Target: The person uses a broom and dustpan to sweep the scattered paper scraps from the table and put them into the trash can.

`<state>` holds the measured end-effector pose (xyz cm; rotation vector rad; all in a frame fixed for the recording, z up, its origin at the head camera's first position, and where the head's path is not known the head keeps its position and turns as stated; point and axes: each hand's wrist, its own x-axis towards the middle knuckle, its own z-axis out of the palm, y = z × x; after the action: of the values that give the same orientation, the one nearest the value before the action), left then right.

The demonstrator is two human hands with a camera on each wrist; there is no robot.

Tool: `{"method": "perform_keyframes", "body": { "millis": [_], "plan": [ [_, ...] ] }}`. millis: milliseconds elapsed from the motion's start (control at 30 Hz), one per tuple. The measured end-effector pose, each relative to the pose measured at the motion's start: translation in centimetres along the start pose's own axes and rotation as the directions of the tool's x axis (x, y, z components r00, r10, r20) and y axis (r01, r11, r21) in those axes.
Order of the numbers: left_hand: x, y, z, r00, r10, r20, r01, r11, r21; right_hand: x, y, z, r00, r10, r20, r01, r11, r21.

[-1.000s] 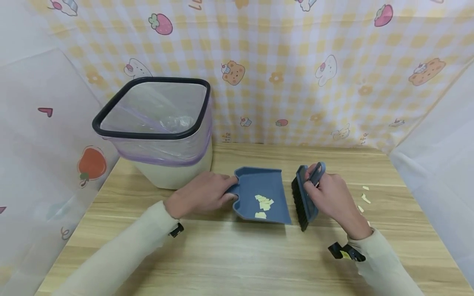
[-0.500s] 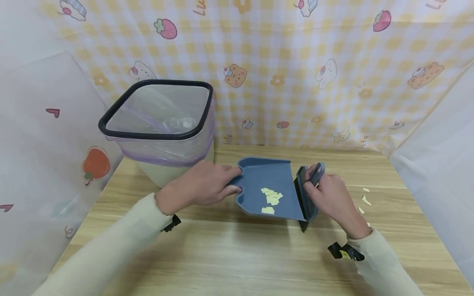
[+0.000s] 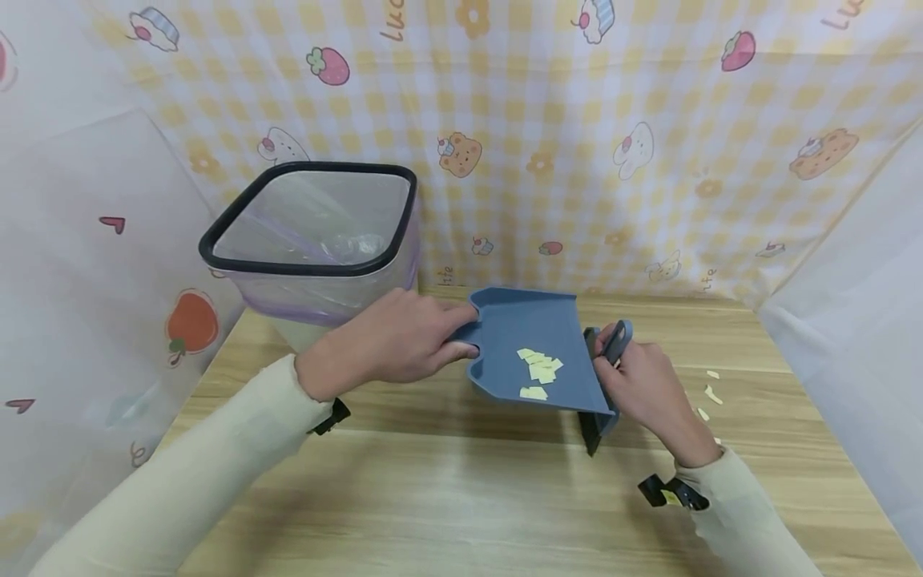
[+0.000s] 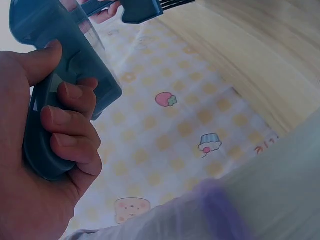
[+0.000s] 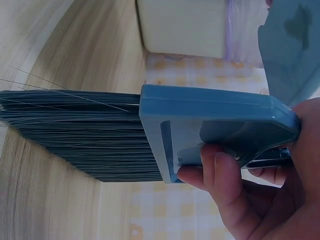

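Observation:
My left hand point(image 3: 392, 335) grips the short handle of a blue dustpan point(image 3: 505, 328), which is raised above the table. Several pale yellow paper scraps point(image 3: 541, 367) lie in the pan. In the left wrist view the fingers point(image 4: 70, 117) curl round the dustpan handle point(image 4: 42, 145). My right hand point(image 3: 645, 389) holds a blue hand brush point(image 3: 615, 343) just right of the pan, whose open edge overlaps the brush in the head view. Dark bristles point(image 5: 75, 132) point toward the table in the right wrist view, with fingers curled about the brush's body point(image 5: 220, 107).
A cream trash bin point(image 3: 296, 332) with a black rim point(image 3: 310, 270) and clear liner stands at the back left. Several more scraps point(image 3: 712, 394) lie on the wooden table point(image 3: 447, 497) right of the right hand. A checked cloth point(image 3: 541, 104) hangs behind.
My left hand has lifted the dustpan off the table, up and slightly right, with the scraps still in it. The right hand and brush have stayed nearly in place. The head view has shifted slightly.

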<state>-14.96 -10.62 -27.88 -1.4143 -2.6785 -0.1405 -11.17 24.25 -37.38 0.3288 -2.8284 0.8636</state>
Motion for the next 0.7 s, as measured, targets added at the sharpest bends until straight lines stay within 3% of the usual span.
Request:
{"method": "perform_keyframes", "body": {
  "millis": [200,500,700],
  "plan": [
    [0.4,0.0,-1.2,1.0,-0.002,-0.006,0.002,0.999,0.038,-0.1,0.3,0.1,1.0,-0.015,-0.009,0.015,1.0,-0.005],
    [0.2,-0.2,-3.2,0.999,-0.022,-0.03,0.024,0.997,0.069,0.1,0.6,0.4,0.994,-0.101,-0.053,0.099,0.994,-0.036],
    [0.1,-0.7,-4.6,0.998,-0.03,-0.049,0.033,0.998,0.059,0.1,0.5,0.3,0.998,-0.052,-0.039,0.051,0.999,-0.012]
  ]
}}
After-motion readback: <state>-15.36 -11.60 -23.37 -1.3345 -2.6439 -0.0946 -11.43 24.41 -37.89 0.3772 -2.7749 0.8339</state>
